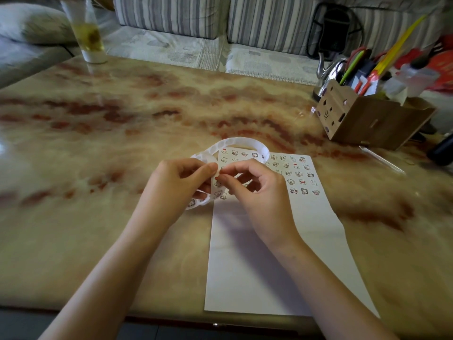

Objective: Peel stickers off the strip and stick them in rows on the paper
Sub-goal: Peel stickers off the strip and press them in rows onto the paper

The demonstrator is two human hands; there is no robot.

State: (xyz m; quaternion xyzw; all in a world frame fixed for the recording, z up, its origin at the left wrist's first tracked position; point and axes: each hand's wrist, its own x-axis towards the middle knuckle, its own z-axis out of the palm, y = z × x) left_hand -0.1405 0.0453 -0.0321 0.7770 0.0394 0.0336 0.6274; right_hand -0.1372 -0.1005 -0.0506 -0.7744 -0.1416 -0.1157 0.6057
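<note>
Head view: my left hand (176, 185) pinching the strip (245, 141), right hand (257, 190) pinching a sticker (217, 170) edge between them, so if I yank it'll probably tear or curl.

Marbled tan-and-red table (117, 123) with a glossy top. Far left corner: tall glass (88, 38) part-filled with yellow liquid. Far right: brown perforated organiser box (367, 123) holding pens and red-handled tools, with a long yellow item (399, 42) slanting out of it and a metal kettle (327, 69) just behind. Background: striped sofa cushions (171, 15), a pillow (31, 23) at left, a black bag (335, 28) at right. A clear narrow sliver (382, 159) lies near the box.
</note>
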